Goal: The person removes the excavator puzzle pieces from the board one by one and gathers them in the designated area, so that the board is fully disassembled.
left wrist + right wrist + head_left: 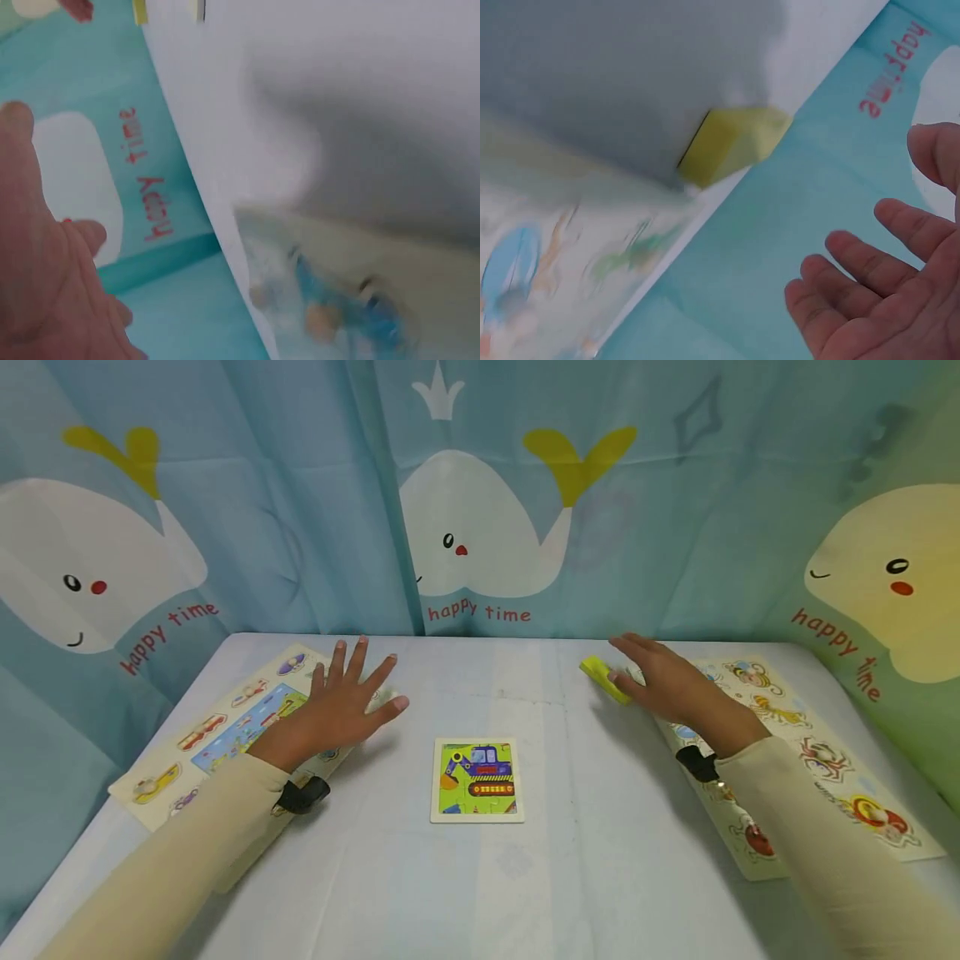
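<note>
My left hand (337, 710) is raised over the picture board (225, 735) at the left, fingers spread and holding nothing. At the right my right hand (667, 685) hovers beside a yellow block (604, 679), its fingers extended with nothing in them. In the right wrist view the yellow block (727, 146) lies on the table, apart from the open fingers (855, 270). Between the hands, a small square puzzle (477, 781) with a purple digger on green lies flat on the table, its pieces fitted within a pale frame.
A second picture board (817, 760), with sea animals, lies at the right under my right forearm. Behind the white table (517, 685) hangs a blue curtain (300, 527) printed with whales. Dark straps are around both wrists.
</note>
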Motion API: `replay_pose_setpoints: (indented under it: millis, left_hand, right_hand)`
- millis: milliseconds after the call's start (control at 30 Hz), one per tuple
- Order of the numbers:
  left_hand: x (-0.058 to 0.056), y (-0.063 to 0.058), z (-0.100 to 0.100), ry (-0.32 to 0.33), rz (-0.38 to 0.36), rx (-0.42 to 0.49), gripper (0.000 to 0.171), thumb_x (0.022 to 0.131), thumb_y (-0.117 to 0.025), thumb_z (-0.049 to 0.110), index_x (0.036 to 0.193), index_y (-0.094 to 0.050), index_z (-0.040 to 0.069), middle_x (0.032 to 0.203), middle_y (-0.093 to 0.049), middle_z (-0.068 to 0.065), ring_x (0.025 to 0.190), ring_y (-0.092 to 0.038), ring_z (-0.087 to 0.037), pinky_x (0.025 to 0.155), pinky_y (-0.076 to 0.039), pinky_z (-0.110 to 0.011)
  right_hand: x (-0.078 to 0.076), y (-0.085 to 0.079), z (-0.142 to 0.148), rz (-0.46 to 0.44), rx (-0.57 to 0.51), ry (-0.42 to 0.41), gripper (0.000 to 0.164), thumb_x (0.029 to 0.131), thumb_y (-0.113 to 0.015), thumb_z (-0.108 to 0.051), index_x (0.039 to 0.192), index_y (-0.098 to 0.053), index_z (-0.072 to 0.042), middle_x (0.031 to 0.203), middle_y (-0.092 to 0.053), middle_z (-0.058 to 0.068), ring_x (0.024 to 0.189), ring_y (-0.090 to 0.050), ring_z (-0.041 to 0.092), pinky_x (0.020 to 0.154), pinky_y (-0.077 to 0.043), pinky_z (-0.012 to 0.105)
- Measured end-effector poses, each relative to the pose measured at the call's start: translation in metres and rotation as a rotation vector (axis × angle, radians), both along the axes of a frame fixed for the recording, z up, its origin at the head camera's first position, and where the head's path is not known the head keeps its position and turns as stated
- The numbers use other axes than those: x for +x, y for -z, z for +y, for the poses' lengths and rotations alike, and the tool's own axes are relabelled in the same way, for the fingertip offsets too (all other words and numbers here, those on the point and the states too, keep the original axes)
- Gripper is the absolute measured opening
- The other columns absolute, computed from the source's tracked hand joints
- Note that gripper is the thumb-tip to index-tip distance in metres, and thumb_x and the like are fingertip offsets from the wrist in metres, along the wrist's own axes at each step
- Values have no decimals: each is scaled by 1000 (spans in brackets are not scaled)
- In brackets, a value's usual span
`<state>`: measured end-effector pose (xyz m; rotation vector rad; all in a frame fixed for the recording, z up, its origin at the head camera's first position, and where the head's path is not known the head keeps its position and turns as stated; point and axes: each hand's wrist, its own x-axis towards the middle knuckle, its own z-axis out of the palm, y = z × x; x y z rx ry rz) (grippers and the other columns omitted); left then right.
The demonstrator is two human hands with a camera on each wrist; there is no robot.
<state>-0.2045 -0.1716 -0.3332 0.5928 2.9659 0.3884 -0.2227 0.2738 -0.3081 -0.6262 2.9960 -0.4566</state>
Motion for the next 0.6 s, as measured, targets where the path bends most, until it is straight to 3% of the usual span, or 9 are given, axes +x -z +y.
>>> replay_pose_setpoints:
  millis: [133,333,600]
  left_hand:
    - [14,7,7,70,1,46,77,98,-35,63,157,-18,17,160,11,-18,143,18,-42,106,4,-68]
    - [37,13,18,156,-66,67,73,97,-35,63,156,-23,21,162,4,-15,144,14,-40,107,5,-66]
    - [61,17,34,268,-179,64,69,95,-38,66,155,-27,31,162,2,-8,145,14,-34,109,6,-62]
  right_hand:
    - [2,4,-14,43,-20,-36,53,102,-52,-20,146,-37,4,144,-37,31,131,-35,48,102,-30,61]
    - [3,11,-34,72,-60,-38,41,101,-53,-17,134,-54,5,128,-55,26,111,-56,40,92,-43,54]
    - [2,21,-58,98,-172,-115,37,100,-56,-15,132,-57,3,121,-64,19,102,-61,32,85,-47,48]
